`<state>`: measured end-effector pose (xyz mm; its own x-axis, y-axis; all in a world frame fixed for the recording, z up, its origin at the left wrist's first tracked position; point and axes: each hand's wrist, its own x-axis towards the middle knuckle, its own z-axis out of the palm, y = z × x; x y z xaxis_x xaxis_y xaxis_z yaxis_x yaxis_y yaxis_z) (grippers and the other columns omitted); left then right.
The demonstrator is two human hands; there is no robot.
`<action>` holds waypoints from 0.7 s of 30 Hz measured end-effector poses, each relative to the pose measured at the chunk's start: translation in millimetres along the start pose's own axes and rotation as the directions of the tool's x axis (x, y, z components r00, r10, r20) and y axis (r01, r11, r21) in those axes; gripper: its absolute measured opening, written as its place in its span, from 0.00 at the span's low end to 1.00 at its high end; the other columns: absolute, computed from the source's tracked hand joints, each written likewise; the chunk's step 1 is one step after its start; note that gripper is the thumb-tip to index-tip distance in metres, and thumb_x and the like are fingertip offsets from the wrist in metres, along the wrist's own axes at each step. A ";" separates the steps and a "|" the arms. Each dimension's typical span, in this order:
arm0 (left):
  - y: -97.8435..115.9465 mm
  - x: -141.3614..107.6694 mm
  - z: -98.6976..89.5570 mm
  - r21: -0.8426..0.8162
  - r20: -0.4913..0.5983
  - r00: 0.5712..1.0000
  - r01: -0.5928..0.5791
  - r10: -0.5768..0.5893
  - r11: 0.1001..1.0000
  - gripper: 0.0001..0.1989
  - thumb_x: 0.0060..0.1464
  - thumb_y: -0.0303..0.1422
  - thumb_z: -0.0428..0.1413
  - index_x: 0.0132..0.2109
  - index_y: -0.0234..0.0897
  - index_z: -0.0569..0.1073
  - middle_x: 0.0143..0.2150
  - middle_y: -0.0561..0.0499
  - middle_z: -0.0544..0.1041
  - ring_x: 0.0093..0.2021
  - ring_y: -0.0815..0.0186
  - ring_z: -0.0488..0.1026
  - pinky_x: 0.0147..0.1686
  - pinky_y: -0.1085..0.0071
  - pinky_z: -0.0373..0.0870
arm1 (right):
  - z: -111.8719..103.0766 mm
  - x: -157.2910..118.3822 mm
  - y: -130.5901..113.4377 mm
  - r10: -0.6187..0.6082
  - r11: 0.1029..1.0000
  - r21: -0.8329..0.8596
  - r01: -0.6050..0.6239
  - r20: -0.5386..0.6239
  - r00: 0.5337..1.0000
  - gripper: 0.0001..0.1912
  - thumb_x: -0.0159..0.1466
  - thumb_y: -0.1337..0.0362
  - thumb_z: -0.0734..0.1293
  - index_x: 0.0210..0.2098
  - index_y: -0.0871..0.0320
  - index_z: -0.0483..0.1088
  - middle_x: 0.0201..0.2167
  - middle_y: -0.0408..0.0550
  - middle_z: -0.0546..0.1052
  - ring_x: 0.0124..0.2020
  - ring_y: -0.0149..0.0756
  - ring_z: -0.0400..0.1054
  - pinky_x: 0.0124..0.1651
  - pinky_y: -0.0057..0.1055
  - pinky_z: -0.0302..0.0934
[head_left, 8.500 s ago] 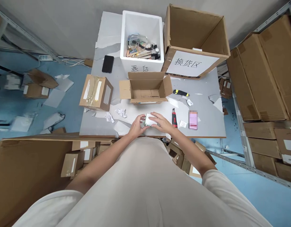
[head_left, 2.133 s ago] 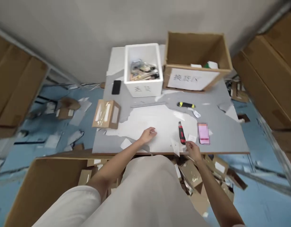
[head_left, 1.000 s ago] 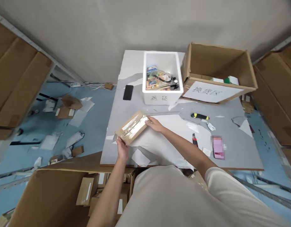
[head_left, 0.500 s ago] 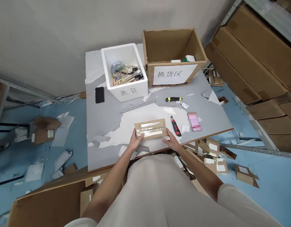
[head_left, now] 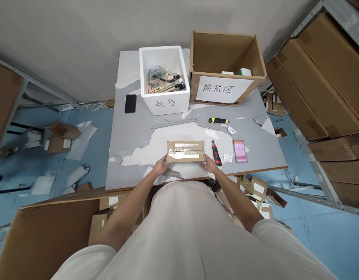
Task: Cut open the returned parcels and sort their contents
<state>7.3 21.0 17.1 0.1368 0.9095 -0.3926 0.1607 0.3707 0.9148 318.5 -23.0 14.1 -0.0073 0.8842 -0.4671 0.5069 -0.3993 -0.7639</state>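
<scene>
A small taped cardboard box (head_left: 185, 151) with white label strips lies at the near part of the table, its long side facing me. My left hand (head_left: 162, 165) grips its near left corner, the thumb below the edge. At the opposite end my right hand (head_left: 209, 164) holds the near right corner. Some fingers of both hands are hidden by the box. A red and black utility knife (head_left: 216, 153) rests just right of the box, blade end pointing away. Beyond it lies a yellow and black utility knife (head_left: 219, 120).
At the back stand a white foam box (head_left: 164, 105) full of small packaged items and a large open carton (head_left: 229, 76) with a paper sign. A black phone (head_left: 130, 104) lies left, a pink packet (head_left: 240, 151) right. Cartons fill the right shelf; opened boxes litter the floor.
The small box has turned slightly and now lies straighter before me. My left thumb has slid off its top to the near edge; my right hand has closed onto its corner. The view has shifted.
</scene>
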 end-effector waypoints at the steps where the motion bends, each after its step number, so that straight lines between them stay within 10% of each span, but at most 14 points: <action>1: -5.1 1.4 1.5 0.043 0.018 1.000 0.004 -0.005 0.999 0.29 0.32 0.41 0.68 0.46 0.40 0.75 0.48 0.44 0.78 0.55 0.47 0.70 0.59 0.49 0.59 | 1.5 1.5 0.1 0.001 1.000 -0.004 -0.001 0.008 1.000 0.33 0.55 0.70 0.66 0.61 0.55 0.59 0.53 0.51 0.73 0.50 0.42 0.69 0.54 0.42 0.63; 9: -7.0 -18.1 -5.2 0.213 0.092 0.995 -0.059 0.040 0.975 0.21 0.48 0.48 0.58 0.45 0.40 0.77 0.44 0.47 0.79 0.48 0.52 0.73 0.53 0.55 0.66 | -3.6 -18.5 -8.0 -0.003 0.997 -0.080 0.007 0.045 0.999 0.16 0.62 0.63 0.62 0.48 0.57 0.70 0.41 0.51 0.78 0.43 0.42 0.71 0.46 0.37 0.65; 21: 11.0 -27.7 -3.2 0.216 -0.033 0.997 -0.063 0.072 0.974 0.34 0.38 0.46 0.65 0.54 0.41 0.72 0.37 0.49 0.70 0.38 0.59 0.70 0.48 0.56 0.68 | -1.9 -19.6 -38.6 -0.139 0.985 -0.095 0.144 0.053 0.989 0.26 0.59 0.52 0.64 0.54 0.56 0.67 0.42 0.48 0.75 0.37 0.36 0.67 0.42 0.33 0.63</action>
<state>2.2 0.5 38.3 0.1154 0.9396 -0.3223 0.3591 0.2630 0.8955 300.7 -24.5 53.6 -0.1232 0.9172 -0.3788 0.5802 -0.2431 -0.7774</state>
